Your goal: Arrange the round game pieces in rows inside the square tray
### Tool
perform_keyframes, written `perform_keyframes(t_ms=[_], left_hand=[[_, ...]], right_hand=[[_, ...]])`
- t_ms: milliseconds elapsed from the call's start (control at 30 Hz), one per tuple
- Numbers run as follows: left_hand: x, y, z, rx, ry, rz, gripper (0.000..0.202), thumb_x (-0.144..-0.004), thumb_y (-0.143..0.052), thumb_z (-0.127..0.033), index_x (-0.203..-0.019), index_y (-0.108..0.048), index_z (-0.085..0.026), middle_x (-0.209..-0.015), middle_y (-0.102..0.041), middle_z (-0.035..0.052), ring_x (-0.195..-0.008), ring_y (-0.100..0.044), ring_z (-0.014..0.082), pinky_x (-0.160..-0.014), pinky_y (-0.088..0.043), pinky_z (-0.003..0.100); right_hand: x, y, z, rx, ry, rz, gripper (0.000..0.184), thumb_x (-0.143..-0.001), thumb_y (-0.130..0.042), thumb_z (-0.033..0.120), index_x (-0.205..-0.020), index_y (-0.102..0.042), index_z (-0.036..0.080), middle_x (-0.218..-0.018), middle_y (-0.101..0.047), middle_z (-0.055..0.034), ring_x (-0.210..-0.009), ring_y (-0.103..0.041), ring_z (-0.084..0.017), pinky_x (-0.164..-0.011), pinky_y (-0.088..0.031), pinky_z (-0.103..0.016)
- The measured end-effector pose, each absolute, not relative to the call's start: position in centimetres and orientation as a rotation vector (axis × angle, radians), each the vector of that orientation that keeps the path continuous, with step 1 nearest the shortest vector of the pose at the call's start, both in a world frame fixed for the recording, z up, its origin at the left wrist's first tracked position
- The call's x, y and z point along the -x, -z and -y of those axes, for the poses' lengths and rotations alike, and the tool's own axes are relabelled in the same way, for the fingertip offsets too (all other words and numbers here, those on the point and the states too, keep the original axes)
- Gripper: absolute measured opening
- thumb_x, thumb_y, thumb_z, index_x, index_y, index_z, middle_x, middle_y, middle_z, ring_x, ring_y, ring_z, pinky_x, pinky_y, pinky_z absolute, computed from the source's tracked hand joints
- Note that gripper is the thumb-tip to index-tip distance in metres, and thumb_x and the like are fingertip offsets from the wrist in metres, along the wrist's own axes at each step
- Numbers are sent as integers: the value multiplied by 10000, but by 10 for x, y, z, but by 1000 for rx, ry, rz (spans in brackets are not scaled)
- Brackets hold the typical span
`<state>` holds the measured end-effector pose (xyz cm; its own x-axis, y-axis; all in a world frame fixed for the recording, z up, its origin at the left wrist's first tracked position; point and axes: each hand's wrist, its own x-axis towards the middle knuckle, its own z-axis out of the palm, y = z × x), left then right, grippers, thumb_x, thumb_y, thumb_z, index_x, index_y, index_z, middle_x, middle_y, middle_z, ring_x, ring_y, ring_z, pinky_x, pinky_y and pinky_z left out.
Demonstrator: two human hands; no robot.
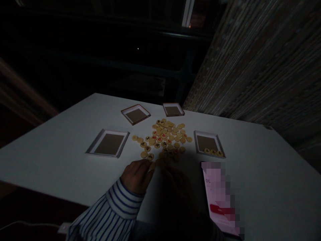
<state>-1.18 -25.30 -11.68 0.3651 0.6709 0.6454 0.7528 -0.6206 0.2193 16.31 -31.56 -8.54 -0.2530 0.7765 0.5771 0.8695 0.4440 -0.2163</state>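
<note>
Round wooden Chinese chess pieces (164,135) lie in a loose heap mid-table, some showing red or black characters, others blank side up. My left hand (136,175), in a blue-striped cuff, is at the heap's near edge. Its fingers are curled, with one chess piece (152,166) between thumb and forefinger. Deep shadow covers my right hand (177,180), which lies just right of the left one by the nearest pieces. Its fingers are too dark to make out.
Shallow box trays surround the heap: one left (108,143), two behind (135,113) (173,109), and one right (210,144) with three chess pieces along its near side. A lit phone (218,197) lies right of my hands on the white table (62,134). A string curtain (250,67) hangs behind.
</note>
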Motion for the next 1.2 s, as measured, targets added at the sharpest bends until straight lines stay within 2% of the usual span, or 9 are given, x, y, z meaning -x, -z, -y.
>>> perform_keyframes(t_ms=[167, 533, 900, 1200], left_hand=[[5, 117, 257, 2461, 1132, 1387, 219, -800, -533, -297, -970, -615, -185, -916, -679, 90, -810, -622, 219, -709, -506, 360], [10, 115, 253, 2530, 1095, 1290, 194, -775, -572, -248, -948, -622, -174, -868, -693, 71, -776, -633, 195, -689, -522, 324], [8, 104, 261, 2530, 1530, 1649, 282, -801, -528, -310, -1049, -602, -197, -961, -650, 80, -869, -620, 180, -774, -534, 319], [10, 102, 261, 2540, 1671, 1624, 304, -787, -543, -254, -1080, -605, -201, -964, -611, 77, -892, -603, 176, -777, -532, 323]], right_hand=[[-162, 87, 317, 1346, 232, 2064, 390, -782, -394, 92, -1151, -516, 125, -1097, -606, -141, -987, -540, -234, -784, -465, -383], [-160, 91, 318, 1375, 154, 2024, 383, -798, -412, 111, -1160, -514, 188, -1095, -611, -124, -956, -561, -240, -753, -479, -397], [-158, 88, 320, 1385, 107, 1990, 358, -795, -431, 93, -1130, -532, 168, -1103, -603, -129, -984, -549, -226, -788, -468, -392], [-158, 84, 319, 1346, 132, 2002, 316, -802, -429, 92, -1095, -540, 137, -1071, -614, -143, -955, -556, -235, -755, -483, -394]])
